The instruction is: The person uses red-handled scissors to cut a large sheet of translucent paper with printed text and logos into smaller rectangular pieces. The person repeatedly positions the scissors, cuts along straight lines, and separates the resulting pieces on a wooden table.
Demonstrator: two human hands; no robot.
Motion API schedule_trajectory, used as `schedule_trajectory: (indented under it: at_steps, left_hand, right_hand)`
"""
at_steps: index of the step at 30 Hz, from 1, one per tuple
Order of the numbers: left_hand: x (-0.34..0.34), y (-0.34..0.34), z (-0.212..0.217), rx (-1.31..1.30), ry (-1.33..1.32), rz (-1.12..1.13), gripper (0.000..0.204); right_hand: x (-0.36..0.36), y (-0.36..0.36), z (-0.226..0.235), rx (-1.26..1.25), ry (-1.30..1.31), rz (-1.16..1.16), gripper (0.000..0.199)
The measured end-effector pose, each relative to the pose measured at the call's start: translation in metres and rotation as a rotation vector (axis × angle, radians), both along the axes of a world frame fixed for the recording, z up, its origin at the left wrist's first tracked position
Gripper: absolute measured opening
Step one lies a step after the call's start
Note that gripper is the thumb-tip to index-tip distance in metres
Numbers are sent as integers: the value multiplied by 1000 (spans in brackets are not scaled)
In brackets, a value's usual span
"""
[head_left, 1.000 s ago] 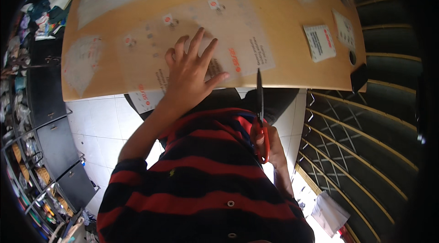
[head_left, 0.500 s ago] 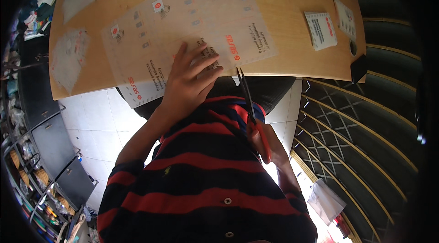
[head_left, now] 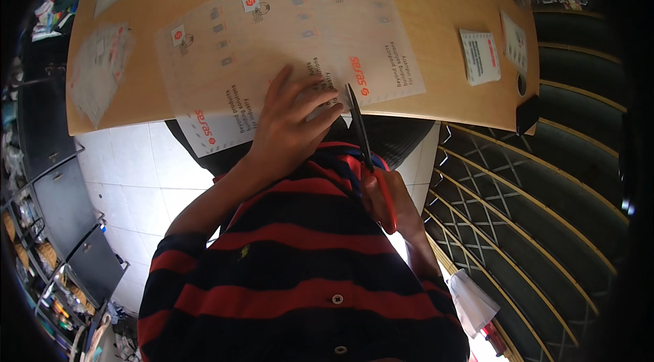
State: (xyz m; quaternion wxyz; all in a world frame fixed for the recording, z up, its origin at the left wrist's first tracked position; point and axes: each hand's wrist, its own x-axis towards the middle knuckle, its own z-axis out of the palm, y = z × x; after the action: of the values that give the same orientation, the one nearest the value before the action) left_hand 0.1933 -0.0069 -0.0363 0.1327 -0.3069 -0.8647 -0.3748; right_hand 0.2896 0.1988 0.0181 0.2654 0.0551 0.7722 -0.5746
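Note:
A wide translucent printed plastic sheet (head_left: pixel 272 41) lies on the wooden table, its near-left corner hanging over the front edge. My left hand (head_left: pixel 293 120) rests on its near middle, fingers spread flat. In my right hand (head_left: pixel 402 200) are scissors (head_left: pixel 359 133) with long dark blades and red handles. The blades point away from me at the sheet's near edge, just right of my left fingertips. There the sheet has a cut or a fold; which one I cannot tell. How far the blades are apart is hard to make out.
Clear plastic pieces (head_left: pixel 102 72) lie at the table's left. Two small stacks of printed packets, one a white stack (head_left: pixel 481 56), sit at the right, near a black corner piece (head_left: pixel 527 114). A folding metal gate (head_left: pixel 518 185) stands right, dark cabinets (head_left: pixel 71 198) left.
The scissors have moved slightly up and left, their tips now farther over the sheet. My left hand stays spread on the sheet. The whole view has shifted a little.

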Motion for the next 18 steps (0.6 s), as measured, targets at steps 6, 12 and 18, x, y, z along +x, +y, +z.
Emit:
schedule_trajectory:
  at_steps: [6, 12, 18]
  left_hand:
    - [1, 1, 0, 6, -7, 13, 25]
    - [0, 2, 0, 16, 5, 13, 24]
    - [-1, 3, -4, 23, 55, 22, 19]
  right_hand:
    - [7, 6, -7, -14, -73, -7, 58]
    - [-2, -4, 0, 20, 19, -14, 58]
    - [2, -1, -1, 3, -35, -25, 58]
